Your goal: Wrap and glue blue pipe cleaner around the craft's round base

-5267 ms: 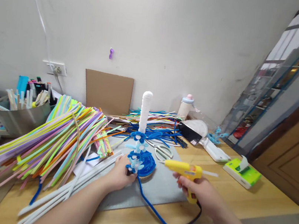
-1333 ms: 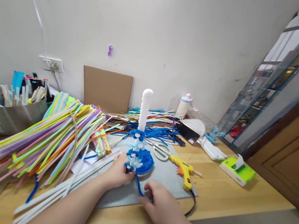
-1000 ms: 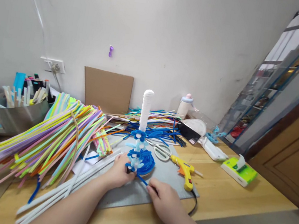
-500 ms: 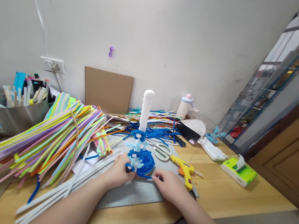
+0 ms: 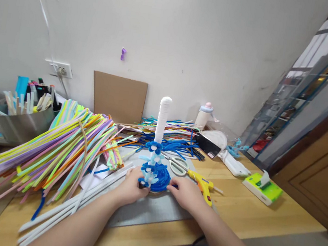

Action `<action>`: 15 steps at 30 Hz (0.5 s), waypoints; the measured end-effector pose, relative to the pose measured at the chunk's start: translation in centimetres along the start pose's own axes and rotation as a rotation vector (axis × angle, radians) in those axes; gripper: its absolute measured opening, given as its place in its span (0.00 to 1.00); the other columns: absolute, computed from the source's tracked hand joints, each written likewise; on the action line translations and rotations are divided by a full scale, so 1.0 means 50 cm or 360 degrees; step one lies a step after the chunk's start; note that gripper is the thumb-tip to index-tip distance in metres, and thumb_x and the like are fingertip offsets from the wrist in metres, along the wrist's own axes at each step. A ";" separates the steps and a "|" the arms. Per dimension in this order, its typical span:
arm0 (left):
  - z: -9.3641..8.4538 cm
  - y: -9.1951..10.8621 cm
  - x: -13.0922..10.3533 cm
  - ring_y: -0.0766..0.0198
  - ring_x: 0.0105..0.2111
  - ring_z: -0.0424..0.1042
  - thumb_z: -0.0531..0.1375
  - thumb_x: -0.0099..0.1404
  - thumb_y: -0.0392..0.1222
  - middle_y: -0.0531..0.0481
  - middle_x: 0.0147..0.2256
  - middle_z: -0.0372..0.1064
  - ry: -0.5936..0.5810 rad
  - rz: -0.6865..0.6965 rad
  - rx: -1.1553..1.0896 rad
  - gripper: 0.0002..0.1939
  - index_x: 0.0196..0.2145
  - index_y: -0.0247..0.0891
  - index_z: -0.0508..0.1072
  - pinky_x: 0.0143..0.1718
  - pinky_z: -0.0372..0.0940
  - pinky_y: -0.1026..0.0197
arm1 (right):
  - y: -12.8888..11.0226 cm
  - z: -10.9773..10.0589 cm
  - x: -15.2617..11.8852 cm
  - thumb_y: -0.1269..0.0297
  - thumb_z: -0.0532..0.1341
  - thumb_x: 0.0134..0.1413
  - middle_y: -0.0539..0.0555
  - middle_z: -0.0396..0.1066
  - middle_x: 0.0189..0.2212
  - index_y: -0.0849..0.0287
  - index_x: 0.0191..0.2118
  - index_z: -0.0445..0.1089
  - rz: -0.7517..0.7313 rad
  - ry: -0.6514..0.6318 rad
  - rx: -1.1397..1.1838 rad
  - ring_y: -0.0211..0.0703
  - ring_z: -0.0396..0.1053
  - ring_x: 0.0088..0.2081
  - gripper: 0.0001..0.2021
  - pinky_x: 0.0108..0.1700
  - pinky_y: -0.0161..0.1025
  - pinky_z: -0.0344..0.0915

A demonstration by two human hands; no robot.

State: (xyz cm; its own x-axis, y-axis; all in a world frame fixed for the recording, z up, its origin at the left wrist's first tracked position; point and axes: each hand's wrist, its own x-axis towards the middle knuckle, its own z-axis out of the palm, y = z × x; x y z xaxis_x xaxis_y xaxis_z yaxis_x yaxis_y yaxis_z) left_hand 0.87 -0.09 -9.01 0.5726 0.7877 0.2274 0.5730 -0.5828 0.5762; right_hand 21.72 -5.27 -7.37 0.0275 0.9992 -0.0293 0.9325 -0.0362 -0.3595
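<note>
A craft made of pipe cleaners stands on the grey mat (image 5: 137, 217), with an upright white fuzzy post (image 5: 162, 118), blue flowers (image 5: 154, 147) and a round blue coiled base (image 5: 161, 179). My left hand (image 5: 132, 186) is closed on the left side of this base, its fingertips partly hidden behind the light blue flower (image 5: 150, 177). At the base's right edge my right hand (image 5: 186, 193) is closed in a pinch on the end of a blue pipe cleaner, mostly covered by the fingers.
Scissors (image 5: 178, 166) and a yellow glue gun (image 5: 204, 184) lie right of the craft. A large bundle of coloured pipe cleaners (image 5: 51, 151) and white strips (image 5: 77, 204) cover the left side. A tissue pack (image 5: 262, 188) sits at the right.
My right hand has moved slightly up and away from me, bringing the blue strand against the coil's edge. My left hand stays at the base.
</note>
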 end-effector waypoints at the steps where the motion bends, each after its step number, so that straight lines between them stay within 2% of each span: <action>1: 0.000 0.000 0.000 0.57 0.42 0.67 0.58 0.51 0.38 0.52 0.33 0.71 -0.0004 0.0002 0.0014 0.07 0.30 0.40 0.73 0.48 0.59 0.56 | 0.001 0.001 0.001 0.59 0.58 0.54 0.49 0.75 0.32 0.53 0.30 0.72 0.0000 0.0004 -0.0003 0.41 0.70 0.36 0.08 0.30 0.34 0.50; 4: 0.002 -0.001 -0.002 0.55 0.45 0.66 0.59 0.51 0.37 0.51 0.37 0.71 -0.0004 0.0003 0.0042 0.09 0.33 0.42 0.74 0.52 0.56 0.52 | 0.006 0.005 0.003 0.58 0.59 0.53 0.48 0.75 0.32 0.53 0.30 0.71 0.0005 0.0029 0.0001 0.41 0.70 0.36 0.07 0.30 0.34 0.50; 6: 0.003 -0.001 -0.004 0.53 0.47 0.65 0.60 0.51 0.38 0.51 0.41 0.71 -0.0004 0.0007 0.0029 0.12 0.35 0.43 0.74 0.53 0.54 0.49 | 0.010 0.009 0.005 0.58 0.61 0.52 0.48 0.75 0.32 0.53 0.35 0.70 0.0033 0.0068 0.0032 0.41 0.70 0.36 0.07 0.30 0.34 0.52; 11: 0.006 -0.001 -0.011 0.49 0.52 0.60 0.67 0.47 0.45 0.48 0.50 0.66 0.0037 -0.0040 0.0021 0.25 0.44 0.44 0.72 0.57 0.49 0.45 | 0.018 0.007 0.014 0.59 0.63 0.50 0.51 0.74 0.37 0.50 0.56 0.61 0.0024 0.0034 0.0115 0.43 0.71 0.38 0.27 0.35 0.34 0.57; 15: 0.013 0.000 -0.016 0.46 0.55 0.57 0.69 0.43 0.49 0.45 0.53 0.62 0.0204 -0.0056 0.0160 0.32 0.47 0.43 0.70 0.56 0.50 0.45 | 0.020 -0.007 0.025 0.59 0.64 0.49 0.54 0.71 0.49 0.50 0.60 0.57 -0.0075 -0.0060 0.0128 0.47 0.69 0.48 0.31 0.43 0.36 0.60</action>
State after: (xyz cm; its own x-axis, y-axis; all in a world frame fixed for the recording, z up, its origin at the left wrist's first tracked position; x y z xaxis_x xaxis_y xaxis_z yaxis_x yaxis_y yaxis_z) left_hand 0.80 -0.84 -9.72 0.4753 0.8232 0.3104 0.6508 -0.5664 0.5056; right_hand 22.80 -4.05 -7.41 -0.0308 0.9985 -0.0448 0.9005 0.0083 -0.4348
